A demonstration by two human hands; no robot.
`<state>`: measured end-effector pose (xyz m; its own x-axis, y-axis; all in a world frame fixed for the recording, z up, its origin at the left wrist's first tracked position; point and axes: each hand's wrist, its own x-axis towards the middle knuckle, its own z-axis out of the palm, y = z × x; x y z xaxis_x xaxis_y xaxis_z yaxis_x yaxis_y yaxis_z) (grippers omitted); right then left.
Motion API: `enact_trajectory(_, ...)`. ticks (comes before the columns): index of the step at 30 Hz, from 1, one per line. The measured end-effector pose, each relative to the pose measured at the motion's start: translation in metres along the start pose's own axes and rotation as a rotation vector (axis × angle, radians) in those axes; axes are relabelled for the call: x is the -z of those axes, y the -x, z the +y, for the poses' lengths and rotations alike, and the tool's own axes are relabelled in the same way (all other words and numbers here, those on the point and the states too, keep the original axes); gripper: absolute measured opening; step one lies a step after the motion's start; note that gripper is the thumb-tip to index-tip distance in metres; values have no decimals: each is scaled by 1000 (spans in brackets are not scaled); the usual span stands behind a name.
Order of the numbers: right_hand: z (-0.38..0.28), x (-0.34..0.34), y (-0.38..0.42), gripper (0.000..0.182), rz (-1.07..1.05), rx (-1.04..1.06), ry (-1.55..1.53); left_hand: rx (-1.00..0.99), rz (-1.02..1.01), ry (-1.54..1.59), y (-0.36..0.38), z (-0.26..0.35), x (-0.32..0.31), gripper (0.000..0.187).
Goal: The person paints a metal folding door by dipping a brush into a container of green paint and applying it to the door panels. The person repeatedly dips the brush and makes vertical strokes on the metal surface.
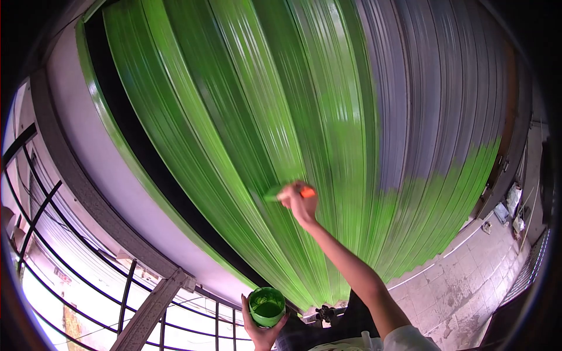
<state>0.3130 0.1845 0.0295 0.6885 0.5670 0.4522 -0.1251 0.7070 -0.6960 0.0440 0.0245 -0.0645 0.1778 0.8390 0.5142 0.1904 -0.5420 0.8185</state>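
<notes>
Pale tiled floor, darker stains in patches, crumpled pale scraps by its far edge

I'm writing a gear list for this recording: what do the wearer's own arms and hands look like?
Both the left hand and the right hand are bare, without gloves. The right forearm is uncovered, with no watch or band visible; a whitish short sleeve ends above the elbow. The left sleeve is out of view.
</notes>
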Motion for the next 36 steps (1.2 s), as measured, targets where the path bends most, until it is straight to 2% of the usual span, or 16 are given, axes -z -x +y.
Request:
enact_trajectory(3,-55,-68,-55,17,21,124,-62,0,-3,-28,0,3,-2,114)
enact_trajectory(6,-130,-127,-92,15,-61,376,-303,26,2,1,-5,7,-6,114)
enact_trajectory(9,-149,-143,-105,16,-70,438,-231,33,7,-6,-4,13,-5,114)
enact_trajectory(12,-86,-108,-84,19,-125,409,-317,22,14,17,-7,17,-9,114)
enact_trajectory(14,-31,-66,-47,17,-85,348,-292,-6,11,2,-7,12,-7,114)
enact_trajectory(16,13,-17,-4,20,30,205,-92,-65,0,-51,-8,-1,-5,114)
enact_trajectory(18,22,14,25,20,39,4,-1,-103,4,-72,-10,5,-4,114)
enact_trajectory(21,14,16,12,16,37,-123,169,-128,-8,-79,-13,10,-4,113)
enact_trajectory(23,-10,-22,-16,15,-9,-52,72,-124,-20,-69,-14,11,-3,113)
enact_trajectory(27,-117,-127,-65,19,-42,169,-15,-115,-22,-62,-15,12,-4,113)
enact_trajectory(30,-158,-156,-78,18,-45,356,-192,-76,-8,-13,-12,19,-7,113)
enact_trajectory(32,-148,-157,-76,18,-69,455,-190,-54,-2,8,-10,21,-7,114)
enact_trajectory(34,-97,-135,-65,18,-119,532,-72,-56,-8,4,-10,22,-7,114)
enact_trajectory(36,-55,-97,-36,17,-160,505,36,-17,-16,69,-9,22,-9,114)
